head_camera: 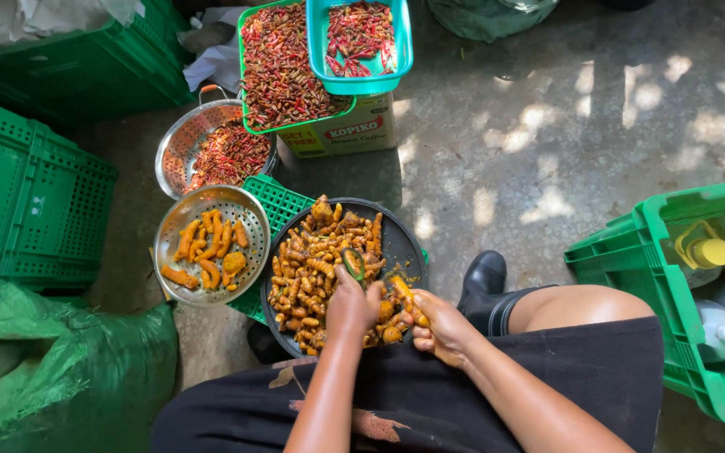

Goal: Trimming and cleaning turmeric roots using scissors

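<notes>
The left hand (351, 306) grips a green peeler (354, 264); the right hand (440, 327) pinches a turmeric root (404, 295) over a dark round tray (400, 239) piled with roots. Beside it sits a metal colander (211, 243) of peeled pieces, on a sun-dappled concrete floor (547, 151) among green crates (27, 201).

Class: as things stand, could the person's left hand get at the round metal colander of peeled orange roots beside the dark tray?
Probably yes: the round metal colander of peeled orange roots lies open-topped just left of the left hand, nothing between.
</notes>
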